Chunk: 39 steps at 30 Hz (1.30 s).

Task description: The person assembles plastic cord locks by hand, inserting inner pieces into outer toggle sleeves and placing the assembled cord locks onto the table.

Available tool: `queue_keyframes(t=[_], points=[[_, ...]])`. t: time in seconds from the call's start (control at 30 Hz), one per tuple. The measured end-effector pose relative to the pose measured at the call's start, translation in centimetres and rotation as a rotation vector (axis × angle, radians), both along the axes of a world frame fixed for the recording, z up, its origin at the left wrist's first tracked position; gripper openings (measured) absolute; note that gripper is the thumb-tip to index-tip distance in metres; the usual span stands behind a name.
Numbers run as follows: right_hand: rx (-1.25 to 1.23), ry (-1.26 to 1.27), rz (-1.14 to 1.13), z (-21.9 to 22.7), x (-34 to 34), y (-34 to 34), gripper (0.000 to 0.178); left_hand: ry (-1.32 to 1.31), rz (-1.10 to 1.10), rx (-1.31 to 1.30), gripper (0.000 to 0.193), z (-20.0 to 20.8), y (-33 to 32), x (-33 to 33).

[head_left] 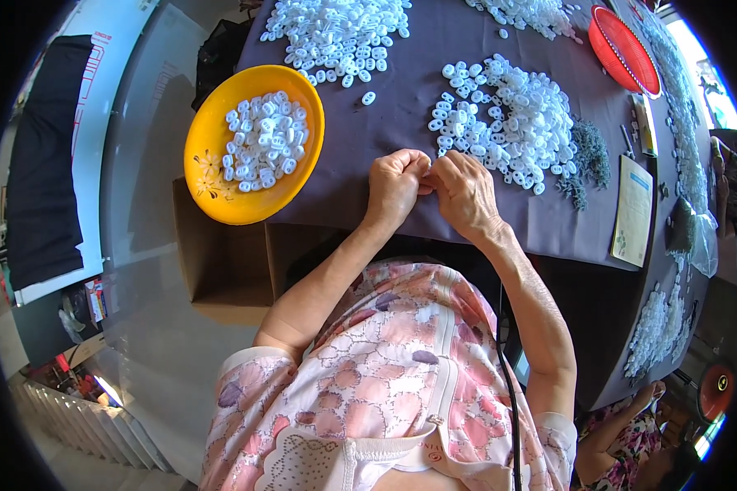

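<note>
At the frame's centre, the left hand (397, 186) and right hand (467, 192) meet, fingers curled and tips pressed together; whether they pinch anything, and its axis, I cannot tell. Light fingertip pressure and steady wrists should serve best. Just beyond, right of centre, white oval pieces (535, 123) lie heaped, long axes pointing every way; at upper centre, 1 stray piece (368, 98) slants up rightward lengthwise.

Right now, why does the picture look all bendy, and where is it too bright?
Head view: the fisheye lens curves straight edges toward the rim, like those of the table, and leaves the corners black; head view: the bright patch at upper right is washed out; head view: the white pieces beyond the right hand look fairly sharp.
</note>
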State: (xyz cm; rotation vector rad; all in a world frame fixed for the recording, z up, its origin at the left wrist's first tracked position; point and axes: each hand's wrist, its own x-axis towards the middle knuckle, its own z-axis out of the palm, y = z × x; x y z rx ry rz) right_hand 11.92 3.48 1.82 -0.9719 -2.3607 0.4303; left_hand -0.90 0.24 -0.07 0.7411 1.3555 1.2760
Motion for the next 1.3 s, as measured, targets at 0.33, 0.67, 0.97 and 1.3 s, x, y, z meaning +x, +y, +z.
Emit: queue_keyframes(t=[0.33, 0.67, 0.97, 1.3], points=[[-0.050, 0.148, -0.100, -0.4, 0.1, -0.3, 0.006, -0.114, -0.069, -0.110, 0.018, 1.3, 0.2, -1.0], [-0.138, 0.174, -0.142, 0.1, 0.4, -0.2, 0.002, -0.328, -0.217, -0.208, 0.021, 1.9, 0.6, -2.5], [-0.042, 0.071, -0.078, 0.0, 0.1, 0.4, 0.005, -0.170, -0.095, -0.168, 0.017, 1.1, 0.5, -1.0], [0.003, 0.084, 0.047, -0.2, 0.0, 0.6, 0.009, -0.121, 0.002, -0.122, 0.017, 1.2, 0.5, -0.1]])
